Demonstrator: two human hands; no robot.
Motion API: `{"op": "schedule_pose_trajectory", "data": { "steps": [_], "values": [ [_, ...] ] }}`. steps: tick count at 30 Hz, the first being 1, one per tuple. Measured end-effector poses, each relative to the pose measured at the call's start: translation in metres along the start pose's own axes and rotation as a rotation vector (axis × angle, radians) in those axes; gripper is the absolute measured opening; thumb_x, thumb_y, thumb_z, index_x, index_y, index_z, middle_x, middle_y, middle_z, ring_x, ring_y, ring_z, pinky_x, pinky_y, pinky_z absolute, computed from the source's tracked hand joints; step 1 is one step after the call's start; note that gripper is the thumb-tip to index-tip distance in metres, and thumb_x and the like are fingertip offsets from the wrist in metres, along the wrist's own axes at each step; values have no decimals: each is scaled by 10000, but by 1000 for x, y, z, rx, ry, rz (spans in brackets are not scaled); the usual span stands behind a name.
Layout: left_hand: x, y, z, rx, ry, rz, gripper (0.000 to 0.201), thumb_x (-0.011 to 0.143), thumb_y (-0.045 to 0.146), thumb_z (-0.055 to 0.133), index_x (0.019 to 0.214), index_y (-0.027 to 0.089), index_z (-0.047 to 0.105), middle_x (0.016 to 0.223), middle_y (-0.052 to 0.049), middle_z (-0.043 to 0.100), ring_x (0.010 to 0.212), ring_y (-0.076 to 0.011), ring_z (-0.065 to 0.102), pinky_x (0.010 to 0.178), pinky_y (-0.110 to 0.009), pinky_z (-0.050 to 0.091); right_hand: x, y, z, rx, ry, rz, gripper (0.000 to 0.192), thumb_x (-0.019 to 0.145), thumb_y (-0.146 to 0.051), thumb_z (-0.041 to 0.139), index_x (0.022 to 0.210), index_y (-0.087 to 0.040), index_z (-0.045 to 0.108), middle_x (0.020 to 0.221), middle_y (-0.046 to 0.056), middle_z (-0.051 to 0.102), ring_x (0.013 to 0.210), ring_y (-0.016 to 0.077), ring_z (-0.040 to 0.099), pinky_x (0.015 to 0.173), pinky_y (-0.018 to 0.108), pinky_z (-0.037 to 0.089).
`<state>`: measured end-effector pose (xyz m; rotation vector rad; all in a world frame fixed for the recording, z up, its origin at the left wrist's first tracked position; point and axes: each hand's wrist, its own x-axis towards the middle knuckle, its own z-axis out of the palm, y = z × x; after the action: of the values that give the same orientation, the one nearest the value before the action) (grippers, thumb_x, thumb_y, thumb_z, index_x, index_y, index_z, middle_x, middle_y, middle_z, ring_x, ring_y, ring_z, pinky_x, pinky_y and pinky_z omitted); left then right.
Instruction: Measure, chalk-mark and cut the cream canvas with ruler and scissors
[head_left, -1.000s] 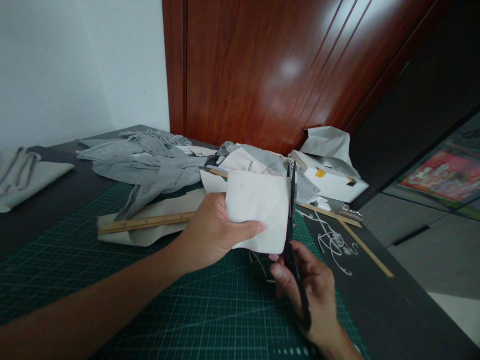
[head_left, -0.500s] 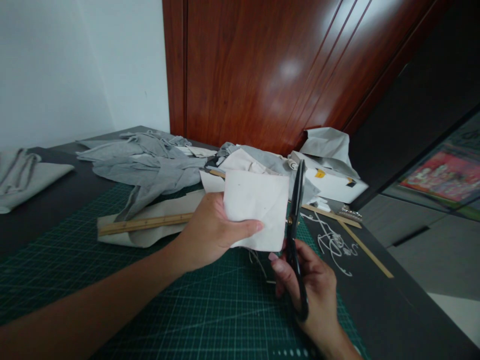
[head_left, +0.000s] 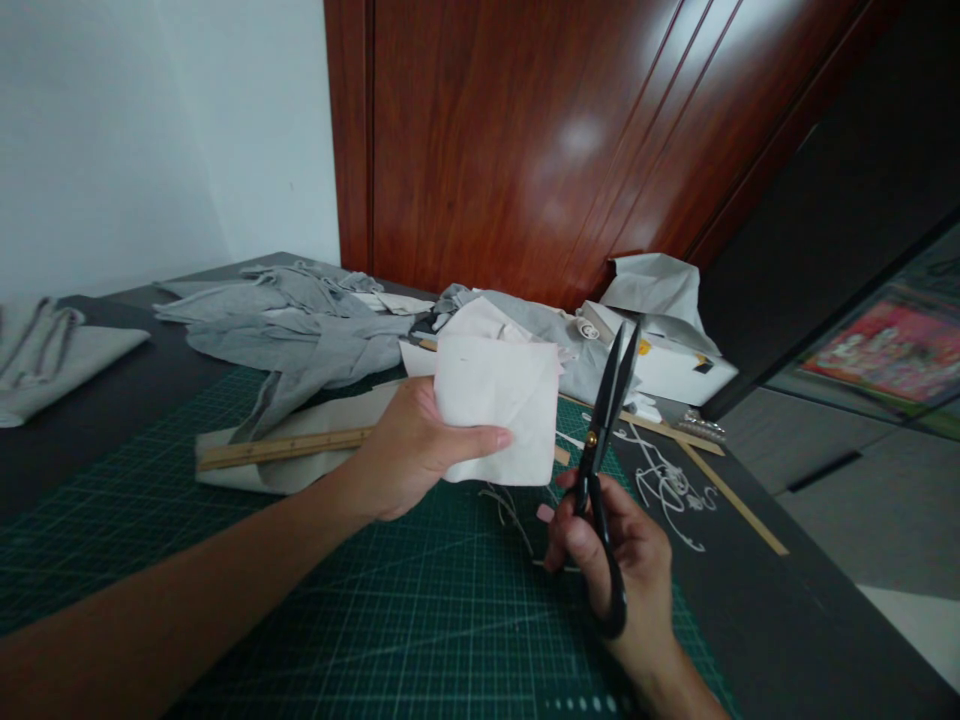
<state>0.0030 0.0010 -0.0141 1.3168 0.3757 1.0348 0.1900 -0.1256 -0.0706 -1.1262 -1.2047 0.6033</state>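
Just left of scissors (head_left: 604, 440), fingers (head_left: 480, 440) pinch cloth (head_left: 499, 400).

Cloth piece (head_left: 499, 405) in my left hand (head_left: 409, 450): off-white, matt, woven. Scissors (head_left: 604, 470) in my right hand (head_left: 622, 560): black metal, dull sheen. Cutting mat (head_left: 300, 620): green, matt, printed grid. Ruler (head_left: 285, 447): bare wood. Door (head_left: 555, 130): glossy red-brown wood.

Wooden ruler (head_left: 281, 448) partly hidden behind left hand (head_left: 405, 455); cutting mat (head_left: 225, 600) cut off at btm edge.
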Motion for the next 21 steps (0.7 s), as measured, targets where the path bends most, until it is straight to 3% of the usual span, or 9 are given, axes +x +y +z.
{"op": "schedule_pose_trajectory", "data": {
  "steps": [4, 10, 21],
  "values": [
    [0, 2, 3, -82, 2, -31, 457, 697, 153, 937, 1138, 171, 820, 1083, -77, 847, 954, -274, 803, 836, -367, 656, 0, 0, -1, 6, 7, 10, 377, 884, -480, 862, 1139, -241, 718, 739, -61, 677, 500, 94, 641, 610, 266, 643],
    [-1, 5, 6, -134, 8, -65, 482, 692, 132, 924, 1159, 166, 812, 1089, -82, 845, 1020, -303, 800, 859, -385, 653, 1, -3, 0, 18, 0, 28, 385, 874, -471, 869, 1133, -230, 718, 740, -51, 667, 502, 100, 640, 511, 233, 586],
    [0, -2, 1, -2, 64, -92, 489, 712, 156, 858, 1194, 169, 779, 1122, -81, 833, 1135, -338, 759, 955, -444, 594, 0, 3, -1, 22, -22, 53, 378, 908, -470, 843, 1176, -238, 711, 738, -58, 663, 518, 93, 633, 489, 206, 530]
  ]
}}
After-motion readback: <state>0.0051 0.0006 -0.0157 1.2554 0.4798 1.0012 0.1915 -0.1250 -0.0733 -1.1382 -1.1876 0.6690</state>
